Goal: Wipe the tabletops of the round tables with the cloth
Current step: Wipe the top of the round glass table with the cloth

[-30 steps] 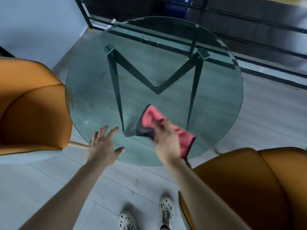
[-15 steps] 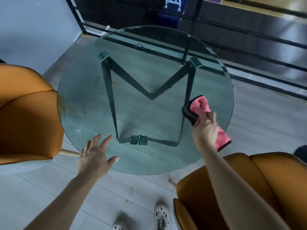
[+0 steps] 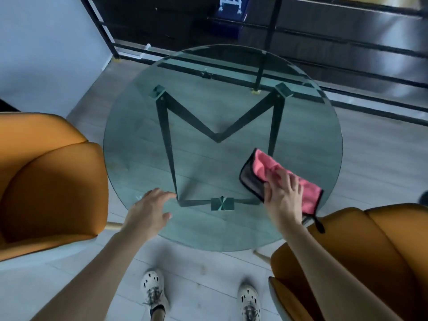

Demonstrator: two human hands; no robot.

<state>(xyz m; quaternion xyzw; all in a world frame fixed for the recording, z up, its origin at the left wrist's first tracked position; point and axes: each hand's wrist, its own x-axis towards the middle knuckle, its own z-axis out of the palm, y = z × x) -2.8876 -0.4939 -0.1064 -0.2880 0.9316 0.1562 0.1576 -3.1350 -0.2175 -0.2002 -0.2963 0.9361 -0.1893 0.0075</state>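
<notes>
Both hands are lying open: right hand [image 3: 283, 198] pressing the cloth [image 3: 261, 166] on the table [image 3: 139, 140]'s near-right part, left hand [image 3: 148, 212] over its near rim. Cloth's long axis is running table-centre to near-right rim, now sitting farther inward than before.

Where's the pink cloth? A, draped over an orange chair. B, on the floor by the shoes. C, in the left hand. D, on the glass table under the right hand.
D: the right hand presses the pink cloth onto the glass table; the left hand holds nothing.

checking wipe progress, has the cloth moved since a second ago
Yes. The cloth has gone right: it lay between the frame legs, now it lies mostly outside the right leg, under the right hand.
</notes>
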